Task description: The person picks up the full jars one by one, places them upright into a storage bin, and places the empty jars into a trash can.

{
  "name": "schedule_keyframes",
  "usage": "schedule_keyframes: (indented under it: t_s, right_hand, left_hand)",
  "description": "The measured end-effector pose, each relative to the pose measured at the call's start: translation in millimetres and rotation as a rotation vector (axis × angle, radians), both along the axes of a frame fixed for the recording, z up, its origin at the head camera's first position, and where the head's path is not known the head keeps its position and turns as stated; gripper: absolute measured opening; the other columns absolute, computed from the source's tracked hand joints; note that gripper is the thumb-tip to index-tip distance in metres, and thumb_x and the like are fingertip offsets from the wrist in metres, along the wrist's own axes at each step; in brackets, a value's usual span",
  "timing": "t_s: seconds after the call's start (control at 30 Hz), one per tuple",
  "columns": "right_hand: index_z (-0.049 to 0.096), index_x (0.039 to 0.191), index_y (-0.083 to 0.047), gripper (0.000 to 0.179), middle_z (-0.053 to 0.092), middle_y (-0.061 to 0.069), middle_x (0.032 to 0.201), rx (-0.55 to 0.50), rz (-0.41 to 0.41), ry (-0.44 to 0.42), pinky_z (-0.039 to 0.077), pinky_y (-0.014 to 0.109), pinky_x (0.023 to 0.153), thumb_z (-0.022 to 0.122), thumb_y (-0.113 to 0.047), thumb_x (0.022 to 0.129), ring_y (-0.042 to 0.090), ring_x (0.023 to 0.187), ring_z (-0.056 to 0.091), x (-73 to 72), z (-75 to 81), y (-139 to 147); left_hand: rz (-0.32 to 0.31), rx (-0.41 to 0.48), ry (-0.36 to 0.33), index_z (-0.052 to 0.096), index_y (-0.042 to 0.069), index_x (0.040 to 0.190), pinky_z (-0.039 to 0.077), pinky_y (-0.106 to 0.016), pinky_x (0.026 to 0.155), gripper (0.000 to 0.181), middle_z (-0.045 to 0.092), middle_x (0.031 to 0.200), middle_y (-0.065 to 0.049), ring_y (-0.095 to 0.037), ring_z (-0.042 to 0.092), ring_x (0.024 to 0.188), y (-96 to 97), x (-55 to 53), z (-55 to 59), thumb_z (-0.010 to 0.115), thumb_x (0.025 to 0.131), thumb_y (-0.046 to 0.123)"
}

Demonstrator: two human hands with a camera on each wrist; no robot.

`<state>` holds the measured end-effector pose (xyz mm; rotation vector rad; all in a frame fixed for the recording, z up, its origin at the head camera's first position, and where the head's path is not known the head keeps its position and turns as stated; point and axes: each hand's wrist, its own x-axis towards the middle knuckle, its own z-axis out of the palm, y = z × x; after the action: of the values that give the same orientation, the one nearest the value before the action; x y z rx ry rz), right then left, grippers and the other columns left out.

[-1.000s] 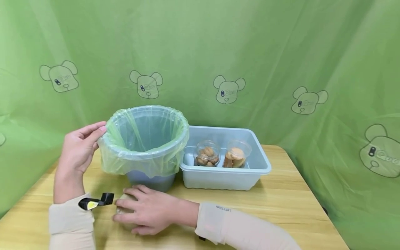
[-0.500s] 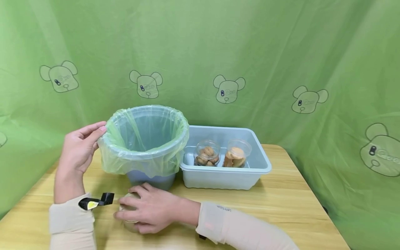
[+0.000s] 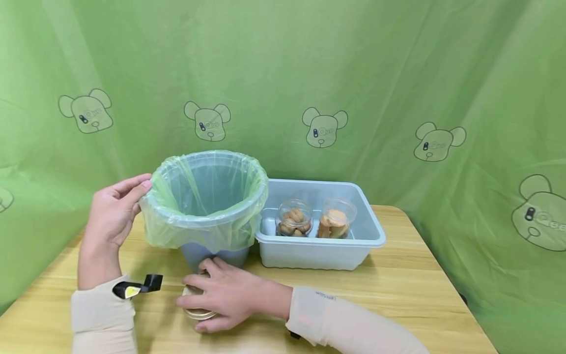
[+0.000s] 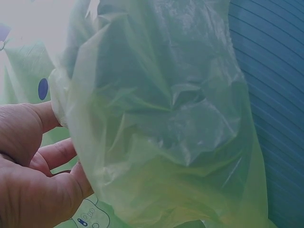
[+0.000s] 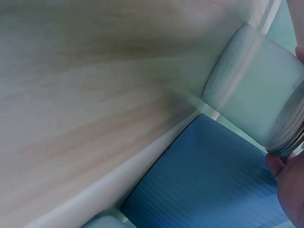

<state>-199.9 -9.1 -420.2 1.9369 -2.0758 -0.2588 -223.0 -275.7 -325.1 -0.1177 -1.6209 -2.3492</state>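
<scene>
My left hand pinches the left edge of a thin green bin bag, which is folded over the rim of a blue bin. In the left wrist view, the bag hangs loose beside the bin's ribbed wall. In front of the bin, my right hand grips a jar from above, fingers spread around its gold-rimmed top. The right wrist view shows the jar's pale see-through body beside the bin, with fingers at its ridged upper end.
To the bin's right stands a light blue tub. Inside it are a clear jar of nuts and a clear jar of biscuit-like pieces. Everything stands on a wooden table, with a green curtain behind.
My right hand has moved a little to the right along the table with the jar in its grip. My left hand keeps its hold on the bag's edge.
</scene>
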Motion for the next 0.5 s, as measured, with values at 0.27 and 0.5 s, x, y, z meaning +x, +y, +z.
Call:
schedule_keyframes:
  t_s: [0.27,0.5]
  right_hand:
    - [0.043,0.152,-0.035,0.058,0.043,0.002,0.149,0.043,-0.001,0.016,0.04,0.038,0.096,0.034,-0.064,0.103,0.027,0.121,0.042,0.7,5.5,6]
    - [0.044,0.152,-0.035,0.058,0.045,0.001,0.146,0.054,0.012,0.027,0.042,0.039,0.095,0.036,-0.064,0.102,0.027,0.122,0.043,2.2,12.8,11]
  left_hand:
    - [-0.004,0.012,0.007,0.078,0.004,0.109,0.057,-0.018,0.075,0.018,0.075,0.104,-0.003,-0.009,0.069,0.09,0.3,0.6,0.4,0.077,0.091,0.003]
    - [-0.005,0.016,0.003,0.078,0.004,0.109,0.057,-0.018,0.074,0.018,0.075,0.103,-0.003,-0.01,0.069,0.089,0.6,0.5,0.4,0.077,0.091,0.002]
